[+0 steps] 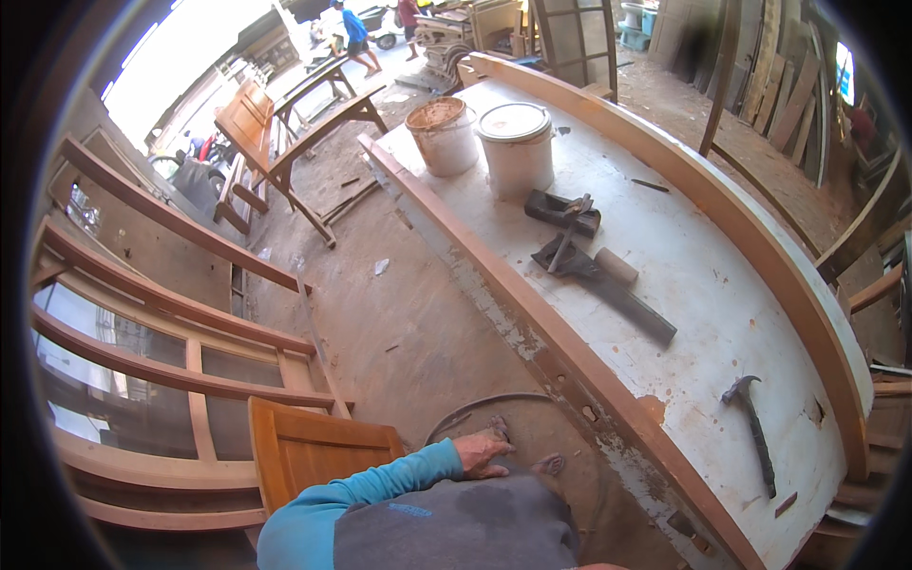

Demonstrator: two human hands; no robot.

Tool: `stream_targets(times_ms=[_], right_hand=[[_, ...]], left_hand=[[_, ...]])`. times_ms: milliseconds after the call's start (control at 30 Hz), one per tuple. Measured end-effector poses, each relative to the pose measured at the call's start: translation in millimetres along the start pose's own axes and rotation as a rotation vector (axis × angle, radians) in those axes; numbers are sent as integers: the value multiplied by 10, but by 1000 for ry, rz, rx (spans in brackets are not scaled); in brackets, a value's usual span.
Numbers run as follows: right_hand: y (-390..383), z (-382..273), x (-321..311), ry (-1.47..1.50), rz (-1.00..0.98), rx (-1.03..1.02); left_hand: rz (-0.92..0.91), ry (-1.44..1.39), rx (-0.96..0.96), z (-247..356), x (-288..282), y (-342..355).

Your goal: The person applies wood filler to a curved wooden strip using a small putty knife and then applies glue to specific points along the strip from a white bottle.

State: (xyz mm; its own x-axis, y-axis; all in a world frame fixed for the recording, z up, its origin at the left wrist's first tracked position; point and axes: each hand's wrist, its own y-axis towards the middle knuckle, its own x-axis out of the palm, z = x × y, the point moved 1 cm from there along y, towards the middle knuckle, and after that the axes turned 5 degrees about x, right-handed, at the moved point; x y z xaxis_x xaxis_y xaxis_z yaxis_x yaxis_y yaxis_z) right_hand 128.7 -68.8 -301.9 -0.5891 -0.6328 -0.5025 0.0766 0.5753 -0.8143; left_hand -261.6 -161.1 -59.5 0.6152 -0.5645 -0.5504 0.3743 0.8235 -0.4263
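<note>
My left hand [481, 454] hangs in front of my grey shirt, its fingers loosely apart with nothing seen in them. It is nearest to an orange-brown wooden panel door [328, 451] on the left and the edge of a long white-topped workbench [655, 237] on the right. A sliver of skin shows at the lower edge; my right hand itself is out of view. On the bench lie a claw hammer [753, 432], a dark handsaw-like tool with a long straight bar [622, 306], a black hand plane [560, 211] and a small cylinder [617, 266].
Two white buckets [518, 152] stand at the bench's far end, one lidded, one stained reddish-brown. Wooden frames [190, 370] lean along the left. A trestle [323, 133] stands farther off, near a person in blue [354, 33]. Boards [793, 95] lean at the back right. A hose [513, 396] curves across the floor.
</note>
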Motion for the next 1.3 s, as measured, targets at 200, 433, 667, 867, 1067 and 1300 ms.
stream_targets(times_ms=[200,433,667,867,1067,1300], right_hand=[[-35,-501,289,-70,-26,-42],[-185,-1065,691,-99,7,-68],[-487,-1414,1044,-104,6,-34],[-489,-1441,1351,-130,-21,80],[-267,-1870,1415,-169,-53,140],[257,-2951,1374,-162,-54,-4]], left_hand=[[118,-51,7,-599,-77,-285],[241,-21,-140,-1427,-617,-859],[326,-40,-267,-1820,-981,-1411],[405,-52,-258,-2090,-1232,-1390],[372,-121,-223,-2276,-1629,-1227],[458,4,-110,-2547,-2730,-862]])
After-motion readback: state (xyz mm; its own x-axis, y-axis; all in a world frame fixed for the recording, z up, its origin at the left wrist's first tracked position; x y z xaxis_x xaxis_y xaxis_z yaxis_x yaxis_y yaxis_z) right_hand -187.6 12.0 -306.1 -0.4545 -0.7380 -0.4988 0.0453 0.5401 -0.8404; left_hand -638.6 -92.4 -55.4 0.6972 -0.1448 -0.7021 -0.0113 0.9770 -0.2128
